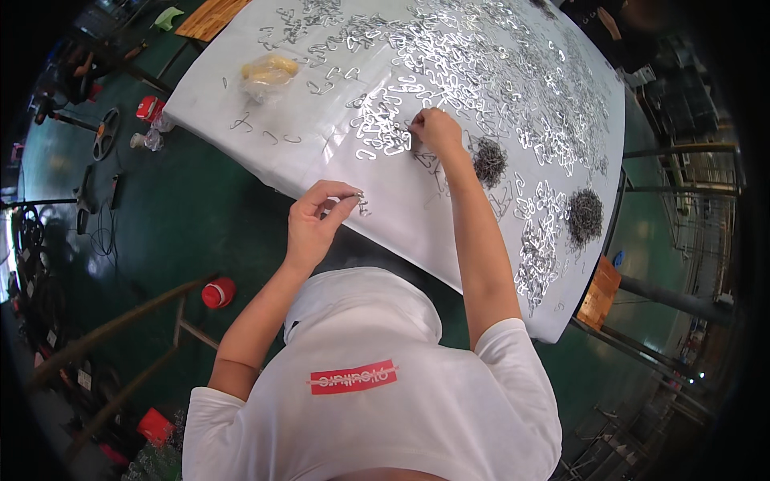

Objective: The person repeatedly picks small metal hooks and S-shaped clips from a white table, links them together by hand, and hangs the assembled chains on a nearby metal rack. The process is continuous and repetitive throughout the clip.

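— Two hands in the head view, both busy. Left hand [317,220] is raised over the near edge of the white tabletop [241,96], fingers pinched shut on a small metal clip [362,205]. Clip's tiny, can't make out its shape.

— And the right?

— Right hand [437,128] is stretched out farther up the tabletop, fingertips closed down on the edge of a spread of shiny metal hooks [449,56]. Which single hook it has, can't tell; too many overlap w/ glare on them.

— Anything else on there?

— Two dark heaps of small wire springs, one [489,160] just beside the right forearm, the other [585,216] near the right edge. Fine detail is lost. A clear bag w/ something yellow inside [269,74] lies toward the left corner, contents blurred. More hooks trail down the right edge [541,248].

— Below the tabletop?

— Green floor [184,216], a red-capped container [217,293] by a wooden bar, mostly dark clutter at the left rim. Far end of the tabletop is cut off at the top. Person's head and lap hidden by their own white shirt [377,401].
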The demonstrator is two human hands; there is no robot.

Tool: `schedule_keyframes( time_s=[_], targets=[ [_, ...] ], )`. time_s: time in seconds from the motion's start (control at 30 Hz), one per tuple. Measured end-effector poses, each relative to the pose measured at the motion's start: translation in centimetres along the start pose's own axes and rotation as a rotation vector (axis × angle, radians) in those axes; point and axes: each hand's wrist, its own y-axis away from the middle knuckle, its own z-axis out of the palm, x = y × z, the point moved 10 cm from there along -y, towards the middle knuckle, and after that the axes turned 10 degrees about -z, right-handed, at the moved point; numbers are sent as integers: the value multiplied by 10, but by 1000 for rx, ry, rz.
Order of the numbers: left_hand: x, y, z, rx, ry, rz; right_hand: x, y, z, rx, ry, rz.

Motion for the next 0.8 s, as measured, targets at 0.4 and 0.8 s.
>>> schedule_keyframes(
  time_s=[0.4, 0.8],
  targets=[
    [0, -5, 16, -22, -129, 10, -5, 94, 24, -96, -1516, 270],
    [16, -4, 44, -13, -223, 129, -94, 178, -49, 266, -1504, 128]
  ],
)
